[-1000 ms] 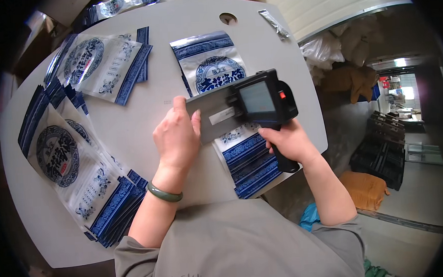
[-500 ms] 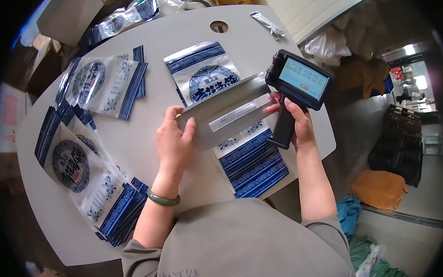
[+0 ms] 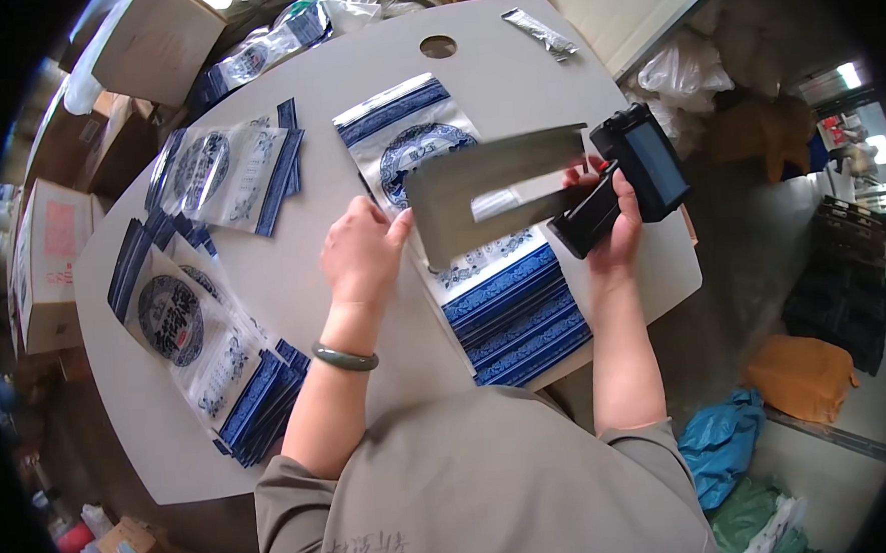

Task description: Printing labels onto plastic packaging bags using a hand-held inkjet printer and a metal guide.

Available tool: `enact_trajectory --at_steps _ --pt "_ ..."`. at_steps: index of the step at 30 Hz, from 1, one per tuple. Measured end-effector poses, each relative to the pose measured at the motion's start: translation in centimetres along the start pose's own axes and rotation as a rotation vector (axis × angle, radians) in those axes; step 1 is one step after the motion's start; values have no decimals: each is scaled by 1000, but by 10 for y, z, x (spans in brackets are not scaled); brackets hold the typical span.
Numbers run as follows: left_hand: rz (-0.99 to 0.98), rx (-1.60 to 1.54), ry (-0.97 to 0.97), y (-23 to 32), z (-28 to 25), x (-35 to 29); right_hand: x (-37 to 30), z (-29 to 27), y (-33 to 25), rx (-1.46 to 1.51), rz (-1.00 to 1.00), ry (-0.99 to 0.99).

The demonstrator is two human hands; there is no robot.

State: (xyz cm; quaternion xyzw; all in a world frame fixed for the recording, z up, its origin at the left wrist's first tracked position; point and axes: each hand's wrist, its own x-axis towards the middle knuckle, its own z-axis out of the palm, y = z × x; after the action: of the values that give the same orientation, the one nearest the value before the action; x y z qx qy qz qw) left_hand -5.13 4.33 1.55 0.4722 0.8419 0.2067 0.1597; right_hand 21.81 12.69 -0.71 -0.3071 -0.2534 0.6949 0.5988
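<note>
White tabletop [image 3: 283,275] spreads across my remote feed, bearing blue-and-white pouches [image 3: 510,313], stacked at centre and piled leftward. Above the central stack tilts a slotted grey plate [image 3: 442,214]. My right hand [image 3: 618,222] grasps a black pistol-grip device [image 3: 649,161]; my left hand's [image 3: 364,251] thumb is at the plate's edge, but I cannot tell whether it grips.

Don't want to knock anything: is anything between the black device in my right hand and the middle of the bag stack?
Yes: the grey plate, left of the black device in your right hand, overlaps the middle of the bag stack in this view. Whether they touch is unclear.
</note>
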Motion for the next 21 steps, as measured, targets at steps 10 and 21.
enact_trajectory --at_steps 10,21 --pt "-21 -462 76 -16 9 -8 4 -2 2 68 12 -9" --pt "-59 -411 2 -16 -3 -13 8 -12 2 86 22 -81"
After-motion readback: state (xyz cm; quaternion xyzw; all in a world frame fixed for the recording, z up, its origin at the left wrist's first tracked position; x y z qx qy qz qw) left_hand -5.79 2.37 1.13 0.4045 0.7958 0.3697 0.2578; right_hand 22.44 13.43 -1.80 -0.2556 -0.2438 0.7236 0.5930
